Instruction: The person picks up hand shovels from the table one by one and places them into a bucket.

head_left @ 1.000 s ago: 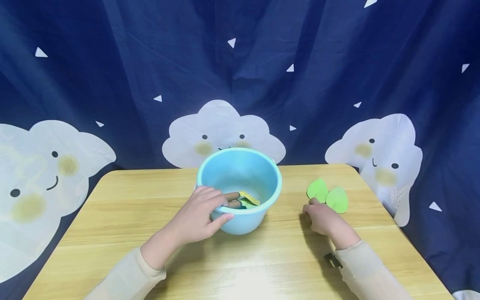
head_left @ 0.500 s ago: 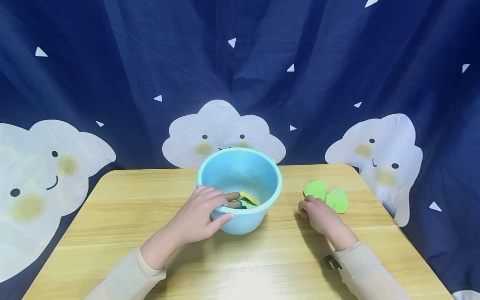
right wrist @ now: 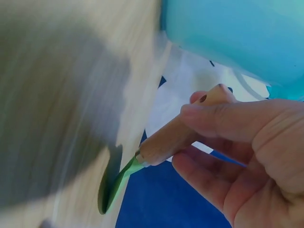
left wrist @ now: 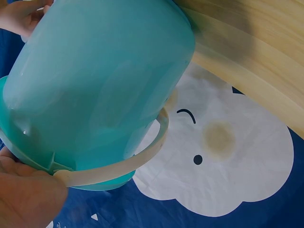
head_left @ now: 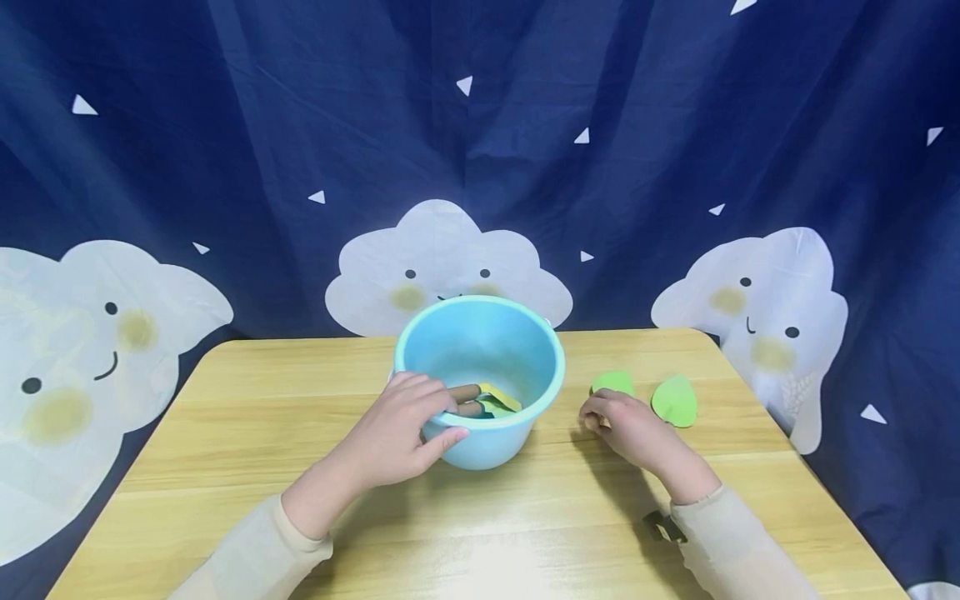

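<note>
In the head view my left hand (head_left: 401, 429) grips the near left rim of the light blue bucket (head_left: 480, 442), thumb outside and fingers over the rim. Two brown-handled tools lie inside, a yellow blade (head_left: 498, 395) and some green showing. My right hand (head_left: 633, 429) is right of the bucket, pinching the wooden handle of a small garden trowel (right wrist: 168, 137) between thumb and fingers. Its green blade (head_left: 613, 382) points away from me, tip close to the tabletop. Another green leaf-shaped blade (head_left: 675, 401) lies right of that hand, its handle not visible.
The wooden table (head_left: 262, 433) ends at a dark blue curtain (head_left: 480, 150) printed with white clouds. A pale bucket handle (left wrist: 118, 166) hangs down the bucket's side. Beneath the right sleeve is a dark strap (head_left: 663, 527).
My right hand has moved left toward the bucket, bringing the green-bladed trowel with it and widening the gap to the other green blade. My left hand stays on the rim.
</note>
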The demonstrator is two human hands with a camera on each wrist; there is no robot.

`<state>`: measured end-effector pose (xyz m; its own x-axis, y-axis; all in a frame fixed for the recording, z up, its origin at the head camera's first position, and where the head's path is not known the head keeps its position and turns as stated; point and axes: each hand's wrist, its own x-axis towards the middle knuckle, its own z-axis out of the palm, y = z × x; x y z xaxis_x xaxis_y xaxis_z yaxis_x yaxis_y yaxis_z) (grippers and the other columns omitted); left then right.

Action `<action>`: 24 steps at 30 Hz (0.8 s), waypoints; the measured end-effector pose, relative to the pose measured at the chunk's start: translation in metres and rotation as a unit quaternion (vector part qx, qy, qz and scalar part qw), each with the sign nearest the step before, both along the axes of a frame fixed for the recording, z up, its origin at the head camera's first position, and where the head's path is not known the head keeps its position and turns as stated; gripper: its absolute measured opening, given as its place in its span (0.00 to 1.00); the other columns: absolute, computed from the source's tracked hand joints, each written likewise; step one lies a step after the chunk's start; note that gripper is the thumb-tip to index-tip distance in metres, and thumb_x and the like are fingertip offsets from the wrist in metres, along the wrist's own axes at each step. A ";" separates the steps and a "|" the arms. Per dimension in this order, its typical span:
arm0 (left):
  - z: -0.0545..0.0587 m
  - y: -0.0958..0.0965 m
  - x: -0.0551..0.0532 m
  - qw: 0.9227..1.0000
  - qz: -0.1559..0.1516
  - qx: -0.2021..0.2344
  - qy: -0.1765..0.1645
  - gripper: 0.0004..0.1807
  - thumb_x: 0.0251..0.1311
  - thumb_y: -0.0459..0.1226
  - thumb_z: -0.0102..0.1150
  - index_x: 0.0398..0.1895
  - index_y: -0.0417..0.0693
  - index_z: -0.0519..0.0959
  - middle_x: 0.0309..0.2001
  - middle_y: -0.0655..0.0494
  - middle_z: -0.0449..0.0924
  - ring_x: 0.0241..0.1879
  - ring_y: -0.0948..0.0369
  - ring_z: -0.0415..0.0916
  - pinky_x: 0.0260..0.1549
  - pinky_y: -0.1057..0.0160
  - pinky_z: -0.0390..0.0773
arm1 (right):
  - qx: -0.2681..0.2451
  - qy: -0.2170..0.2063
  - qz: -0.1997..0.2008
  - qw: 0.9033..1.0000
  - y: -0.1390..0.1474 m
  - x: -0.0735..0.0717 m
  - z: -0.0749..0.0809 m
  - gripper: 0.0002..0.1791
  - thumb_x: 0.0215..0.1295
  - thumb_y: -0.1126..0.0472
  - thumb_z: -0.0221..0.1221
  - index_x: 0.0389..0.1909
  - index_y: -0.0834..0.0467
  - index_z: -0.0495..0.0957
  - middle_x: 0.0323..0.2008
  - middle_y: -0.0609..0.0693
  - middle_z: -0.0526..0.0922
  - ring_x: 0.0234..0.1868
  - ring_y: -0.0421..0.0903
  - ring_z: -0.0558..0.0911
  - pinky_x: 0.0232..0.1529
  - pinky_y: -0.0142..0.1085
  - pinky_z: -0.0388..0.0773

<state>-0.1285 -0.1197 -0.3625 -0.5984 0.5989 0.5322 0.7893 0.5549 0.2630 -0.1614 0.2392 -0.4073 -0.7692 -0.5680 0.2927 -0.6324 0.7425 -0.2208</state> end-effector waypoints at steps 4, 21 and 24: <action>-0.001 0.000 -0.001 1.000 0.002 0.000 0.001 0.12 0.68 0.54 0.56 0.36 0.59 0.78 0.55 0.66 0.81 0.47 0.63 0.75 0.50 0.57 0.68 | -0.020 -0.004 0.017 1.000 0.001 0.000 0.004 0.13 0.55 0.75 0.69 0.33 0.54 0.80 0.30 0.40 0.75 0.33 0.39 0.75 0.37 0.35 0.79; -0.001 0.001 0.000 1.000 0.003 0.000 0.000 0.12 0.68 0.53 0.57 0.36 0.58 0.78 0.52 0.65 0.82 0.46 0.63 0.75 0.48 0.56 0.68 | -0.063 -0.011 0.035 0.997 -0.001 -0.002 0.018 0.11 0.57 0.70 0.70 0.37 0.53 0.82 0.35 0.39 0.82 0.39 0.38 0.81 0.42 0.39 0.81; 0.000 0.001 0.000 1.000 0.001 -0.001 0.000 0.12 0.68 0.54 0.56 0.37 0.59 0.79 0.55 0.66 0.81 0.48 0.63 0.75 0.49 0.57 0.68 | -0.065 -0.028 0.028 0.997 -0.002 -0.001 0.022 0.11 0.58 0.69 0.70 0.38 0.53 0.82 0.36 0.39 0.82 0.40 0.38 0.82 0.44 0.40 0.81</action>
